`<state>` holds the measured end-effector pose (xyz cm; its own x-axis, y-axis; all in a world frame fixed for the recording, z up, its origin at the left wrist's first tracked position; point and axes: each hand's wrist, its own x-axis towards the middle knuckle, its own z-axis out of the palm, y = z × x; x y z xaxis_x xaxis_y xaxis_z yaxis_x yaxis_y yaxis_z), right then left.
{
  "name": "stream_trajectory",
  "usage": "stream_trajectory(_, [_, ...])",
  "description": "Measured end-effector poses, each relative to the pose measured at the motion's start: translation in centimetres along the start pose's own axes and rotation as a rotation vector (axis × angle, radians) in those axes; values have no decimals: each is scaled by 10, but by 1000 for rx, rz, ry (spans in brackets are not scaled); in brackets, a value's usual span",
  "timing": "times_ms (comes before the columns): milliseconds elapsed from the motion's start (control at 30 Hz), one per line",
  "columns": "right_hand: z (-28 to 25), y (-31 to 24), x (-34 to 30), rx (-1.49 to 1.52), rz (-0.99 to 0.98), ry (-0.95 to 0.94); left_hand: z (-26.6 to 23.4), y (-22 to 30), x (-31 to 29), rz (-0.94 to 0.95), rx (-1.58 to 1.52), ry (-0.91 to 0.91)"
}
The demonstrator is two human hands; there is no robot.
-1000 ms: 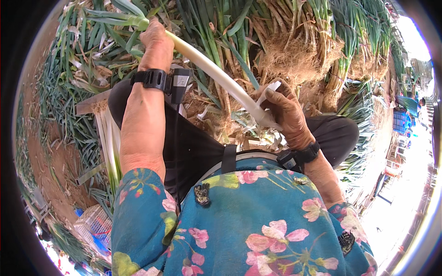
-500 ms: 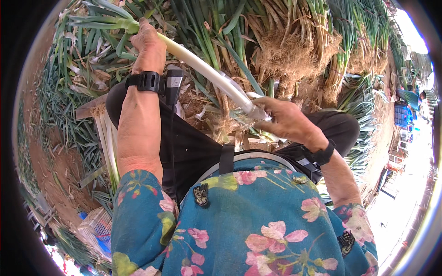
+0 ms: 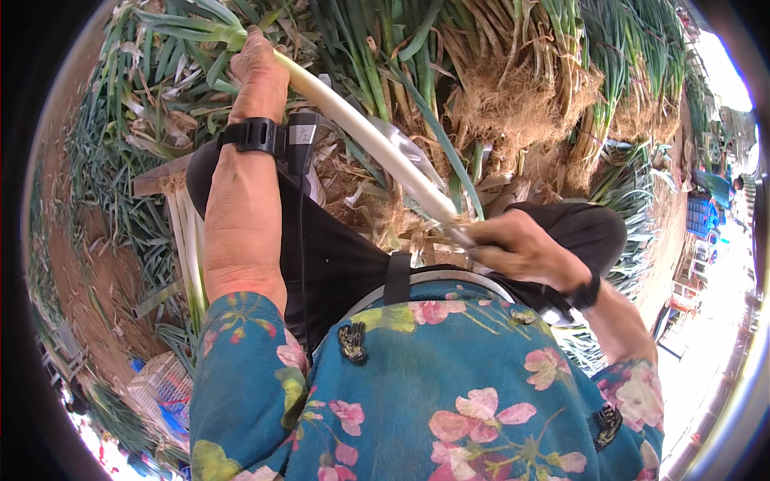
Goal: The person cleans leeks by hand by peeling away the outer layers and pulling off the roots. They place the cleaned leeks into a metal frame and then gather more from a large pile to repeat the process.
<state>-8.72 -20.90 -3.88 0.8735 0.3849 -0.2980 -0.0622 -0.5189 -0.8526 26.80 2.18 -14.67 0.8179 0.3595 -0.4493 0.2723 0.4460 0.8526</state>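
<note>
A long leek (image 3: pixel 361 132) with a white stalk and green top slants across in front of me. My left hand (image 3: pixel 261 64) is wrapped around its upper stalk, just below where the leaves spread. At the lower end, by the roots, is my right hand (image 3: pixel 521 244), its fingers curled and smeared by motion. Something small and greyish shows at its fingertips, too blurred to name. A shiny, pale strip (image 3: pixel 413 152) lies along the far side of the stalk; I cannot tell what it is.
Root-covered bundles of leeks (image 3: pixel 521 100) stand ahead. Trimmed white stalks (image 3: pixel 184 248) lean by a wooden board (image 3: pixel 156 180) at my left. Loose leaves (image 3: pixel 112 168) cover the ground there. A white plastic basket (image 3: pixel 160 385) sits at lower left, blue crates (image 3: pixel 700 215) at far right.
My right hand has moved slightly right and down, and its fingers have curled more closed. The stalk's lower end has shifted a little. My left hand keeps its hold on the leek.
</note>
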Motion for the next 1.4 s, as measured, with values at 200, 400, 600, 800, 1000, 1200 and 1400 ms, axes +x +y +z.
stream_trajectory(200, [-33, -37, -75, 510, -12, 264, -1, 3, 12, -44, 138, 79])
stream_trajectory(400, [-58, 5, -56, 200, 474, 516, -4, -2, -5, -30, 36, 101])
stream_trajectory(600, [-34, 27, 15, -574, 232, 447, -18, -26, 27, 355, 712, 32])
stream_trajectory(800, [-5, 14, 66, -497, 275, 319, 6, -16, -6, -39, -20, 86])
stream_trajectory(1000, [0, 41, 69, -779, 299, 335, 9, -31, 5, 136, 205, -63])
stream_trajectory(1200, [36, 64, 86, -874, 255, 252, -24, -74, 65, 170, 532, -87])
stream_trajectory(1400, [36, 59, 80, -468, 291, 459, -3, -79, 49, 293, 59, -25])
